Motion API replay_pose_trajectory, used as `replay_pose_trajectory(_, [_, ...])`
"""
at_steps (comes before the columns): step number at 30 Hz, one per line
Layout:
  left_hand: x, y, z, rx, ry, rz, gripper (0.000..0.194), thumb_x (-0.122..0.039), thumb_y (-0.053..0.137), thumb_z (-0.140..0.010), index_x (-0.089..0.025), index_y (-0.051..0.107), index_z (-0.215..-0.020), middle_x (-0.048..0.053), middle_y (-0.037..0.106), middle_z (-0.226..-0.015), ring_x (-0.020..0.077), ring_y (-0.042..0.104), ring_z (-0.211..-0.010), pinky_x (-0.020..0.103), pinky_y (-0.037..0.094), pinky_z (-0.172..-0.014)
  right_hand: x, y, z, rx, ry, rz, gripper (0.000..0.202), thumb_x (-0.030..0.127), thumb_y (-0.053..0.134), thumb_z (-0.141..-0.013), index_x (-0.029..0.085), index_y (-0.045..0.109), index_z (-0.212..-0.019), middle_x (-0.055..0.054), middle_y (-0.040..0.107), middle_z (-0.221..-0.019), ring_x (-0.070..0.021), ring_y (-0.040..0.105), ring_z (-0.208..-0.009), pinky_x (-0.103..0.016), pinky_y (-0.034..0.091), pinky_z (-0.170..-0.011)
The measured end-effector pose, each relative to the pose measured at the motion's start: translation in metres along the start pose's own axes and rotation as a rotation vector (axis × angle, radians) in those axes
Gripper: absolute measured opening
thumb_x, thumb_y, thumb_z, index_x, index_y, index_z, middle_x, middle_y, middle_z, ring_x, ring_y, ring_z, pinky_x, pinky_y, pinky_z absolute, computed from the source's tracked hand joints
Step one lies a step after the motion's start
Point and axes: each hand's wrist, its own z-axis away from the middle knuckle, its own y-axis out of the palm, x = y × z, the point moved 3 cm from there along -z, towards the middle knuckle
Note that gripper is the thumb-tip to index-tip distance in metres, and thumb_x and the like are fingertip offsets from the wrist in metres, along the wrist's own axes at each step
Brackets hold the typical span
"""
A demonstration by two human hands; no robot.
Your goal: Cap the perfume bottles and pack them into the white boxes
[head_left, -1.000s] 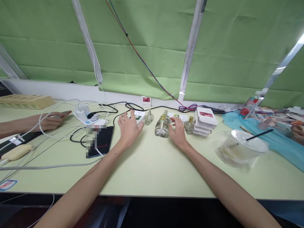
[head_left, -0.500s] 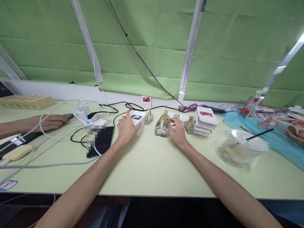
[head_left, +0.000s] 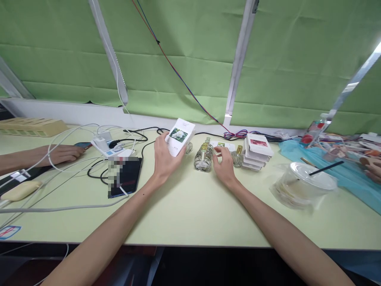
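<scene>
Along the pale table [head_left: 196, 214], a stack of white boxes [head_left: 258, 155] is set to the right. By the left hand [head_left: 166, 162], a white box [head_left: 179, 138] is gripped between thumb and fingers; it has just been raised and tilted — its flower picture [head_left: 177, 134] is now shown almost squarely, and the work is judged to be centred on that box. The right hand [head_left: 224, 167] is held loosely curled, thumb and fingers parted, beside a cluster of glass bottles [head_left: 203, 162] — whether they are touched cannot be told. Behind the white box, a single bottle [head_left: 189, 148] is partly hidden.
</scene>
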Motion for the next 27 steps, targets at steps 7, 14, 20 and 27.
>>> replay_pose_trajectory(7, [-0.024, 0.005, 0.019, 0.005, 0.160, 0.116, 0.070, -0.038, 0.079, -0.078, -0.023, 0.041, -0.135, 0.013, 0.056, -0.128, 0.0307, 0.058, -0.118, 0.046, 0.049, -0.100, 0.018, -0.006, -0.002, -0.087, -0.082, -0.036, 0.018, 0.027, 0.047, -0.101, 0.019, 0.061, -0.107, -0.010, 0.065, -0.101, -0.0221, 0.061, -0.094, -0.038, 0.055, -0.079])
replay_pose_trajectory(14, [-0.031, 0.007, 0.023, 0.057, 0.272, 0.151, 0.071, -0.034, 0.079, -0.078, -0.023, 0.039, -0.137, 0.014, 0.055, -0.129, 0.0312, 0.057, -0.119, 0.048, 0.050, -0.100, 0.031, -0.005, 0.002, -0.057, -0.139, -0.066, 0.023, 0.030, 0.043, -0.105, 0.019, 0.061, -0.113, -0.011, 0.068, -0.106, -0.0215, 0.063, -0.095, -0.037, 0.054, -0.081])
replay_pose_trajectory(20, [-0.036, 0.006, 0.023, 0.095, 0.327, 0.185, 0.073, -0.032, 0.077, -0.079, -0.024, 0.037, -0.139, 0.014, 0.054, -0.132, 0.0318, 0.056, -0.122, 0.049, 0.049, -0.100, 0.035, -0.007, 0.003, -0.035, -0.123, -0.113, 0.026, 0.032, 0.040, -0.106, 0.019, 0.061, -0.116, -0.010, 0.071, -0.105, -0.0219, 0.067, -0.095, -0.036, 0.054, -0.082])
replay_pose_trajectory(27, [-0.038, 0.007, 0.025, 0.148, 0.349, 0.231, 0.075, -0.028, 0.076, -0.076, -0.023, 0.035, -0.139, 0.015, 0.051, -0.131, 0.0323, 0.054, -0.123, 0.051, 0.048, -0.103, 0.037, -0.009, 0.004, -0.071, -0.109, -0.135, 0.026, 0.034, 0.039, -0.106, 0.019, 0.060, -0.113, -0.009, 0.072, -0.102, -0.0192, 0.068, -0.089, -0.033, 0.054, -0.078])
